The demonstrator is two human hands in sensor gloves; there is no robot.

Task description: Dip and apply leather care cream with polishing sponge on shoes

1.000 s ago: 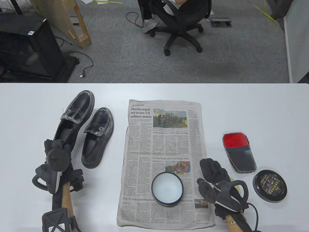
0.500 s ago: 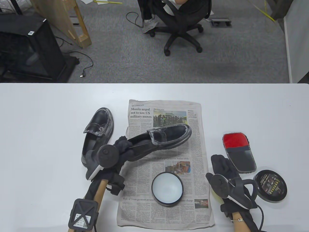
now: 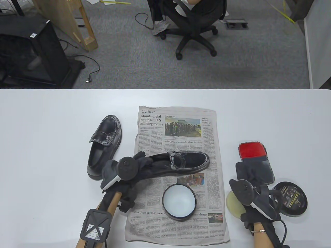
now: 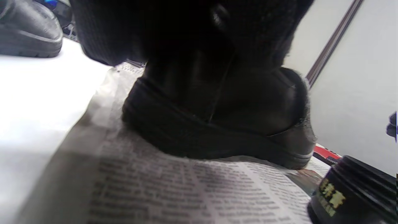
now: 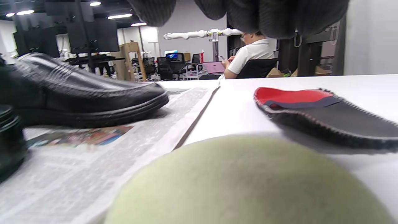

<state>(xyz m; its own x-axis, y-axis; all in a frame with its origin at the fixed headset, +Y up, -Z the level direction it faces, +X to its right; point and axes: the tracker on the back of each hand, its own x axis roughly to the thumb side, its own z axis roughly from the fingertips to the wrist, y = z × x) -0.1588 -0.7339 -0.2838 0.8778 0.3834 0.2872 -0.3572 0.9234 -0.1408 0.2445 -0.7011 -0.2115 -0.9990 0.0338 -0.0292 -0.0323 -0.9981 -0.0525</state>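
One black loafer [image 3: 188,160] lies on the newspaper [image 3: 181,129], toe to the right, and my left hand [image 3: 141,159] grips it at the heel. In the left wrist view that heel [image 4: 217,124] rests on the paper under my fingers. The second loafer [image 3: 104,147] stands on the table to the left. The open cream jar [image 3: 179,201] sits on the paper near me. A round yellow-green sponge [image 3: 233,204] lies right of the paper, beside my right wrist. My right hand [image 3: 244,171] hovers with relaxed fingers over the near-left edge of the mitt and holds nothing.
A red and black polishing mitt [image 3: 256,162] lies at the right, with the jar's black lid [image 3: 291,198] near it. Beyond the table's far edge are carpet and an office chair [image 3: 192,28] with a seated person. The right wrist view shows the sponge [image 5: 248,183] close below.
My left hand has carried the loafer from the left side of the table onto the newspaper and lowered it there. My right hand slid right, uncovering the sponge.
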